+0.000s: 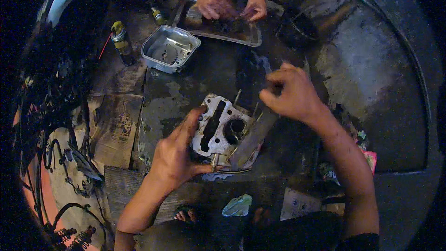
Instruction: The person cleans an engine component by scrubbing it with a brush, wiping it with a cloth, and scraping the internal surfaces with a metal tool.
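Note:
My left hand is closed around the side of a metal engine cylinder head, fingers along its left edge and thumb at the lower edge. Its flat pale face has a long dark slot, a round bore and several bolt holes. Thin studs stick out on its right side. A greyish strip, too blurred to name, lies along that side. Above and to the right, my right hand is raised clear of the part, its fingers curled and apart from the thumb. I see nothing in the gap between them.
A square metal pan holds small parts. Beside it stands a spray can with a red straw. Across from me, another person's hands work over a metal tray. Cables and springs crowd the left. Cardboard covers the floor.

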`<state>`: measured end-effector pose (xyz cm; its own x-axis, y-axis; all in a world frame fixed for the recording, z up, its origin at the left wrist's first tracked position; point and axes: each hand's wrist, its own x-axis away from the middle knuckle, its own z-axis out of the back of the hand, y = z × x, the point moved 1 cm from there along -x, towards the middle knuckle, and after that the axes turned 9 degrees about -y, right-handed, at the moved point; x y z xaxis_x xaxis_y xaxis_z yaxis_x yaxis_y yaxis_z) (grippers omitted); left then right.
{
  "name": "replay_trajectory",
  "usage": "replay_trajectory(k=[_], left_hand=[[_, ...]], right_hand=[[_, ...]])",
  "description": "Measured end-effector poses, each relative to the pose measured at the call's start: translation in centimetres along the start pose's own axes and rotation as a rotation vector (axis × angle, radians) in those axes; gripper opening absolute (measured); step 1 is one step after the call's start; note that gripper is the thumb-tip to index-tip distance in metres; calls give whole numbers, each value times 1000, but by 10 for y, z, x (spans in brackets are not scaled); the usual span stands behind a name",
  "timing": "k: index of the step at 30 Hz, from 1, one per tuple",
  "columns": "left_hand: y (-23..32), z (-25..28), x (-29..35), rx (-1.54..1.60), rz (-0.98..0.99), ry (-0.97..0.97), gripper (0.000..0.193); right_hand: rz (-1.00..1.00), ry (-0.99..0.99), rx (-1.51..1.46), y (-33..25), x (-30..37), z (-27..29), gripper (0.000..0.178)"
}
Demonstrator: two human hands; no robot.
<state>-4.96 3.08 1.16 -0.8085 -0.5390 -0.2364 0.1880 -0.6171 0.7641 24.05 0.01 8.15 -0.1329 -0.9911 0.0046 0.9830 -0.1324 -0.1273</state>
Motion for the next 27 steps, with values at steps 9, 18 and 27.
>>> replay_trajectory(k=[9, 18, 27], left_hand=[[3, -4, -4, -13, 17, 16, 116], [-1, -4, 1, 70, 89, 3, 115], [4, -6, -3, -79, 37, 4, 115]], right_hand=[[-75, -22, -74, 19, -2, 17, 38], [53, 249, -39, 6, 5, 0, 29], [25, 278, -272, -3, 3, -32, 35]])
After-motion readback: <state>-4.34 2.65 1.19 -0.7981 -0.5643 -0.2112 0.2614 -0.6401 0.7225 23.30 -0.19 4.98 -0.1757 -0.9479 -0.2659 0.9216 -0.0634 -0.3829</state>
